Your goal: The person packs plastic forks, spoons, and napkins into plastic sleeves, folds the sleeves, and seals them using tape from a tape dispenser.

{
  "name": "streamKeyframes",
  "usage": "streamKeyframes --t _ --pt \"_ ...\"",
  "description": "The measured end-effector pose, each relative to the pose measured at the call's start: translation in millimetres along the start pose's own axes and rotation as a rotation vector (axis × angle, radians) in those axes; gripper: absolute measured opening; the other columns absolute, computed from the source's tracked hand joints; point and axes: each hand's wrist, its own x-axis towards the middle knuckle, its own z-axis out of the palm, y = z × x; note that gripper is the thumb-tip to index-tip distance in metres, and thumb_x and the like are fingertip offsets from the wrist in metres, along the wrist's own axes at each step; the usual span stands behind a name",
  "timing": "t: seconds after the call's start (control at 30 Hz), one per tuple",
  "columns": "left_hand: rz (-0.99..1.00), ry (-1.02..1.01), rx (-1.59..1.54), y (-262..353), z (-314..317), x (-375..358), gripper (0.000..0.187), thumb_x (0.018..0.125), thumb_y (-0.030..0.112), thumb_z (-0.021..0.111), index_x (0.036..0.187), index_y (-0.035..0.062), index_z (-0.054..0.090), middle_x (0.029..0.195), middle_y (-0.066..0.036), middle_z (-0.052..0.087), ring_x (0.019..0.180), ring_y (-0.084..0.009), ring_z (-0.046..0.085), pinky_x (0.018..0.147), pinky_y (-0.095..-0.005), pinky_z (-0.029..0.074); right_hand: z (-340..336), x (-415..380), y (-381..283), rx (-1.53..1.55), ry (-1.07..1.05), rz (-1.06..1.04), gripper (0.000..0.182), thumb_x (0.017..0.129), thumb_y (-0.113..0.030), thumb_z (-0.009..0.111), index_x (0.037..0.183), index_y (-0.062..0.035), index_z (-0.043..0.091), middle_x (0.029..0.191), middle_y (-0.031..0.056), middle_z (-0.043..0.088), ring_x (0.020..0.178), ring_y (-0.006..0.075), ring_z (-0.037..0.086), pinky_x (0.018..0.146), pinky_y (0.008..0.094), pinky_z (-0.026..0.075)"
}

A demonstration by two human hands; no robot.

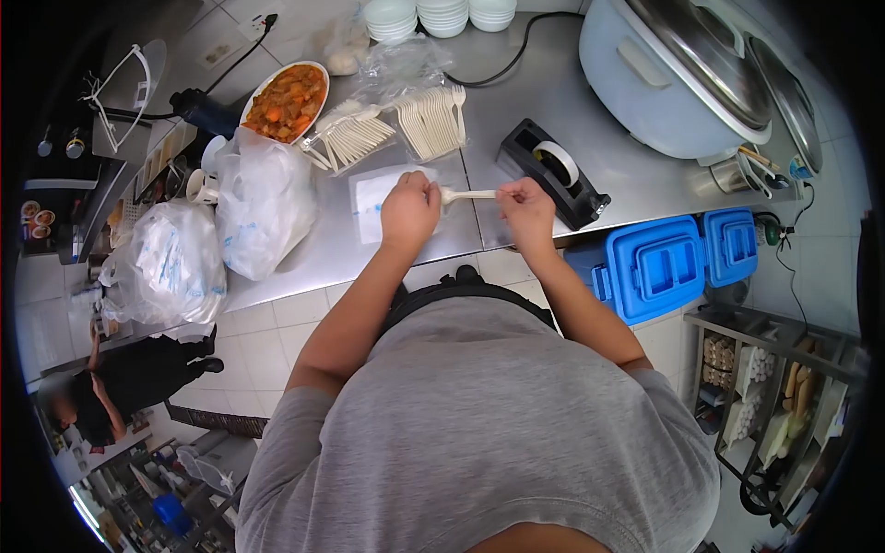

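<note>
Between my two hands a pale disposable spoon point(472, 194) lies level above the steel counter; its wide end points left, and whether it is a spoon or a fork is hard to make out. My left hand point(411, 210) is closed at the wide end. At the handle's tip, my right hand point(528, 214) pinches with its fingertips. Under my left hand is a white plastic packet point(368, 205) with small blue marks. A black tape dispenser point(553, 173) with a roll of tape stands just beyond my right hand. Bundles of pale disposable forks point(430, 124) and other cutlery point(355, 138) lie farther back.
Filled plastic bags point(267, 207) and a dish of stew point(288, 100) sit left. At the back are stacked bowls point(442, 17). A large lidded cooker point(645, 83) stands right, above blue lidded bins point(653, 267). Another person in black point(147, 373) stands far left.
</note>
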Motion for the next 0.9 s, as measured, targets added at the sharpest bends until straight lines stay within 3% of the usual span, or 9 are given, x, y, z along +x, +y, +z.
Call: streamKeyframes --t 0.3,0.4,0.43,0.5,0.53,0.63,0.77,0.8,0.9 --pt "-0.029 0.016 -0.394 -5.9 18.4 1.1 0.022 0.086 0.022 0.061 0.080 0.0018 0.054 0.076 -0.017 0.058 0.069 -0.0342 0.058 0.063 -0.0414 0.046 80.5 36.2 41.4 -0.001 -0.406 0.152 0.011 0.080 -0.008 0.065 0.081 0.0026 0.066 0.069 0.0071 0.064 0.063 0.0146 0.060 0.056 0.0287 0.045" --pt "0.014 -0.217 -0.433 -24.2 9.7 -3.2 0.023 0.085 0.025 0.063 0.086 0.0032 0.057 0.089 -0.016 0.060 0.083 -0.0334 0.059 0.073 -0.0400 0.047 90.1 34.3 61.2 -0.236 -0.480 0.163 0.012 0.081 -0.012 0.065 0.083 -0.0003 0.066 0.071 0.0046 0.062 0.063 0.0100 0.056 0.052 0.0278 0.043" --pt "0.151 -0.127 -0.388 -31.8 4.5 -7.3 0.024 0.085 0.027 0.064 0.091 0.0039 0.058 0.096 -0.016 0.059 0.090 -0.0334 0.057 0.079 -0.0411 0.045 90.8 32.3 67.0 -0.324 -0.492 0.180 0.011 0.081 -0.012 0.066 0.084 -0.0021 0.066 0.071 0.0030 0.061 0.062 0.0075 0.054 0.050 0.0268 0.042" --pt "0.426 0.057 -0.303 -51.7 -8.7 -17.8 0.031 0.083 0.030 0.067 0.100 0.0053 0.059 0.111 -0.014 0.058 0.105 -0.0334 0.054 0.091 -0.0435 0.041 74.5 24.5 65.7 -0.366 -0.482 0.044 0.012 0.081 -0.013 0.066 0.088 -0.0035 0.067 0.073 0.0024 0.062 0.062 0.0075 0.055 0.051 0.0271 0.043" --pt "0.390 0.027 -0.238 -69.7 -16.1 -23.7 0.040 0.081 0.033 0.069 0.107 0.0058 0.056 0.118 -0.014 0.054 0.112 -0.0337 0.048 0.096 -0.0458 0.036 64.2 18.0 64.2 -0.389 -0.474 -0.021 0.013 0.080 -0.014 0.066 0.090 -0.0042 0.067 0.073 0.0021 0.062 0.062 0.0075 0.056 0.051 0.0273 0.044" --pt "0.309 -0.075 -0.018 -124.6 -28.9 -34.6 0.065 0.075 0.044 0.072 0.125 0.0079 0.051 0.136 -0.013 0.044 0.131 -0.0335 0.035 0.108 -0.0531 0.023 45.5 -3.7 45.4 -0.453 -0.071 -0.062 0.022 0.075 -0.018 0.069 0.092 -0.0053 0.067 0.077 0.0101 0.066 0.066 0.0260 0.063 0.063 0.0339 0.051" --pt "0.273 -0.228 0.200 -149.2 -21.4 -29.6 0.090 0.066 0.062 0.071 0.137 0.0130 0.044 0.147 -0.012 0.033 0.141 -0.0300 0.021 0.111 -0.0612 0.008 74.7 13.6 2.1 -0.717 -0.042 -0.875 0.031 0.078 -0.008 0.063 0.109 -0.0066 0.064 0.099 0.0117 0.065 0.077 0.0285 0.062 0.071 0.0357 0.051" --pt "0.266 -0.239 0.204 -146.8 -24.1 -29.3 0.090 0.067 0.062 0.070 0.137 0.0133 0.044 0.147 -0.011 0.033 0.141 -0.0298 0.021 0.111 -0.0616 0.008 73.8 25.1 16.1 -0.718 -0.214 -0.855 0.028 0.079 -0.004 0.061 0.106 -0.0057 0.066 0.094 0.0130 0.067 0.077 0.0314 0.063 0.073 0.0357 0.051" --pt "0.263 -0.286 0.214 -145.9 -29.9 -30.8 0.089 0.068 0.063 0.069 0.138 0.0138 0.043 0.148 -0.011 0.032 0.142 -0.0288 0.019 0.111 -0.0628 0.006 54.1 30.0 42.5 -0.499 -0.066 -0.388 0.022 0.078 -0.004 0.062 0.099 -0.0048 0.069 0.087 0.0137 0.068 0.078 0.0341 0.063 0.073 0.0364 0.051"
